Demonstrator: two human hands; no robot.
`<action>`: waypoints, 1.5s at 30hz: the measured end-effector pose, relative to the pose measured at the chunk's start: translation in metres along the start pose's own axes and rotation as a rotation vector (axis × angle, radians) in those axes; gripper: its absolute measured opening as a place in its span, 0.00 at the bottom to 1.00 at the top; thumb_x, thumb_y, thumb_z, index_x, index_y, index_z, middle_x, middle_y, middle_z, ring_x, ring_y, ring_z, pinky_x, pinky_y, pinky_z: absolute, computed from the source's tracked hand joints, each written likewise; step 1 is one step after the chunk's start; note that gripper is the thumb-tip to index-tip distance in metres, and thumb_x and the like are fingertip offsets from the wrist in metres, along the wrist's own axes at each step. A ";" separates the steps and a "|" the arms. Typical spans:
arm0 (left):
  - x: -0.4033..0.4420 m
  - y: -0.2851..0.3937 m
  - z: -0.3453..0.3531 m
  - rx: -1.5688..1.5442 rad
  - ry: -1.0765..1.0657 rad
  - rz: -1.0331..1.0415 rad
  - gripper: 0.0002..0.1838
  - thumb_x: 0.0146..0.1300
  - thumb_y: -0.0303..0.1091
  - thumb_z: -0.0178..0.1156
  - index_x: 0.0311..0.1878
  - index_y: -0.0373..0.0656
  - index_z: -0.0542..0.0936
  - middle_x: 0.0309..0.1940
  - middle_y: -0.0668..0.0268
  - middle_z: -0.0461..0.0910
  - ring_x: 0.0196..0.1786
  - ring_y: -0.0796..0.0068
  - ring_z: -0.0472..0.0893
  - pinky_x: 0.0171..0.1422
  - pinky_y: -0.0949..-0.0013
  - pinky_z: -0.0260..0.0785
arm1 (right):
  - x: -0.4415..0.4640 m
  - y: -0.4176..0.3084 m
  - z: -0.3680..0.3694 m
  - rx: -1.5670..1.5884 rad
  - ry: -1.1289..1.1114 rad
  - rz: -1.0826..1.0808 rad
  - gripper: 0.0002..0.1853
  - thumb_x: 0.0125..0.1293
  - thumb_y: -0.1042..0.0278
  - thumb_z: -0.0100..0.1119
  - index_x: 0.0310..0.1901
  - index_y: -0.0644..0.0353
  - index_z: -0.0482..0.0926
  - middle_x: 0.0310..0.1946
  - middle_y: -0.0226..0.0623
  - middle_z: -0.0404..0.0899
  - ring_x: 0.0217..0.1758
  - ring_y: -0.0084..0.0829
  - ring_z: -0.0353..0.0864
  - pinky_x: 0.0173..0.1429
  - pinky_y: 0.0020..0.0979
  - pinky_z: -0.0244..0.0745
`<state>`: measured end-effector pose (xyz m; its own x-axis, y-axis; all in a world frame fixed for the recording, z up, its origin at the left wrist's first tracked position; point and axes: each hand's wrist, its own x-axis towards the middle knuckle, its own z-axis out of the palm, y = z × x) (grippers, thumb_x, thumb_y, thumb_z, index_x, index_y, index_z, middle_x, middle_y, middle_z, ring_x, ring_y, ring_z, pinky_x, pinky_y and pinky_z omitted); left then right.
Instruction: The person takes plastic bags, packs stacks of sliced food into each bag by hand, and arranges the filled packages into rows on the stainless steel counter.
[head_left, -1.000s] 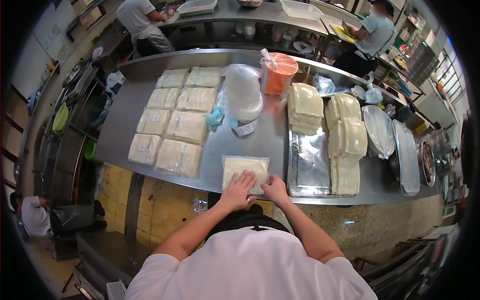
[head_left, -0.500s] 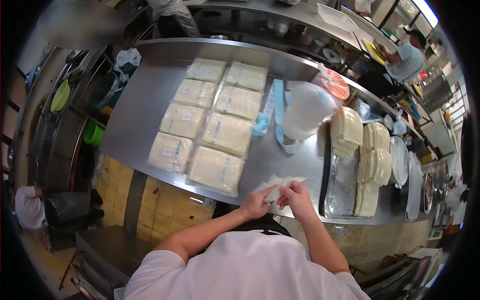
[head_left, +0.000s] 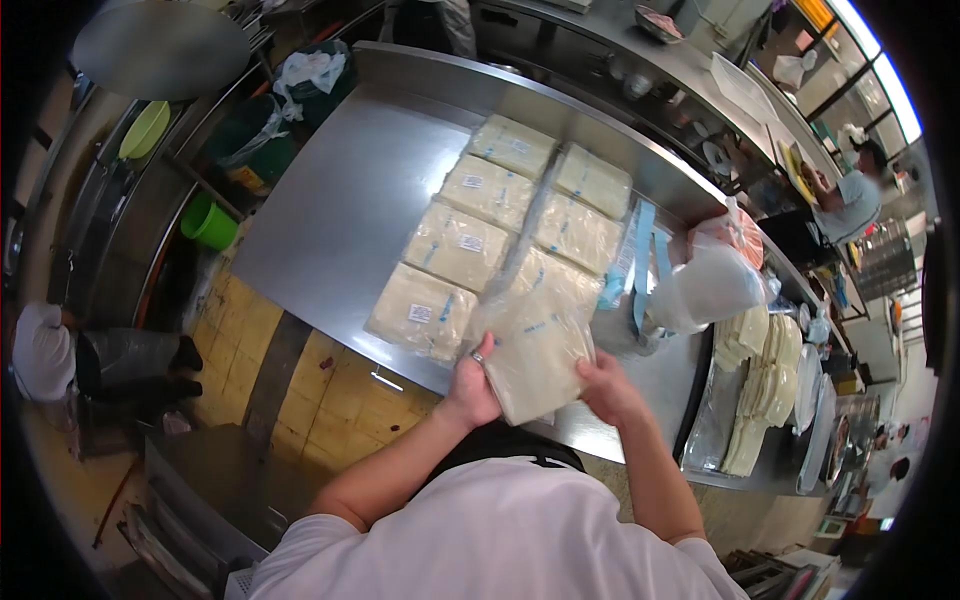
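Observation:
A clear plastic packet of pale, flat sheets is held tilted between my two hands, over the near edge of the steel table. My left hand grips its left edge, with a ring on one finger. On the right edge, my right hand is closed. Behind the packet lie two columns of similar packets, some with white labels; the held one partly covers the nearest of the right column. Blue strips and a clear plastic bag lie right of them.
Farther right, stacks of pale sheets stand in and beside a metal tray. An orange bundle is at the back edge. A person works at the far counter; another is at lower left. A green bucket stands left.
The view has turned left. The packet, flat on the table at first, then handled at its folded plastic, is now lifted and held leftward by both hands near the packet columns.

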<state>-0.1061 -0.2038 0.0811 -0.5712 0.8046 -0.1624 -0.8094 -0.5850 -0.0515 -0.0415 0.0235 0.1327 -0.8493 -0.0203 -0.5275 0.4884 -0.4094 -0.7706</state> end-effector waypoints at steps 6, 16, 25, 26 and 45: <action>-0.031 0.081 -0.006 0.120 0.245 0.337 0.33 0.78 0.51 0.54 0.76 0.38 0.66 0.72 0.55 0.73 0.73 0.54 0.73 0.80 0.48 0.61 | 0.068 0.003 0.092 -0.064 -0.024 0.019 0.28 0.67 0.69 0.72 0.64 0.71 0.73 0.52 0.49 0.84 0.48 0.39 0.88 0.43 0.40 0.88; -0.074 0.161 -0.097 0.876 0.863 0.554 0.12 0.73 0.32 0.64 0.52 0.34 0.83 0.39 0.63 0.86 0.39 0.73 0.86 0.44 0.67 0.82 | 0.187 0.052 0.112 -0.666 0.141 0.029 0.18 0.63 0.75 0.71 0.49 0.77 0.77 0.33 0.48 0.85 0.27 0.36 0.87 0.26 0.36 0.84; -0.071 0.184 -0.120 1.178 0.940 0.595 0.12 0.68 0.28 0.67 0.51 0.32 0.82 0.40 0.64 0.86 0.37 0.74 0.83 0.43 0.67 0.77 | 0.167 0.050 0.128 -0.959 0.255 -0.106 0.27 0.59 0.69 0.71 0.55 0.78 0.74 0.39 0.67 0.84 0.40 0.58 0.89 0.45 0.47 0.84; -0.072 0.183 -0.117 1.205 0.963 0.546 0.13 0.67 0.28 0.68 0.52 0.33 0.82 0.43 0.62 0.86 0.39 0.72 0.83 0.45 0.65 0.77 | 0.167 0.057 0.124 -0.996 0.260 -0.176 0.28 0.59 0.69 0.71 0.58 0.77 0.72 0.39 0.64 0.84 0.40 0.55 0.89 0.45 0.46 0.84; 0.054 -0.005 0.043 2.105 -0.065 0.454 0.17 0.63 0.29 0.70 0.55 0.38 0.85 0.64 0.50 0.80 0.66 0.48 0.79 0.72 0.54 0.70 | 0.008 -0.015 0.008 -0.922 0.517 -0.731 0.08 0.64 0.71 0.68 0.41 0.65 0.84 0.48 0.51 0.84 0.48 0.55 0.85 0.54 0.46 0.80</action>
<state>-0.1390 -0.1533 0.1147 -0.6835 0.7070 0.1818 0.4612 0.2253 0.8582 -0.0572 0.0220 0.1436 -0.9023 0.3801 0.2036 0.0779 0.6081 -0.7901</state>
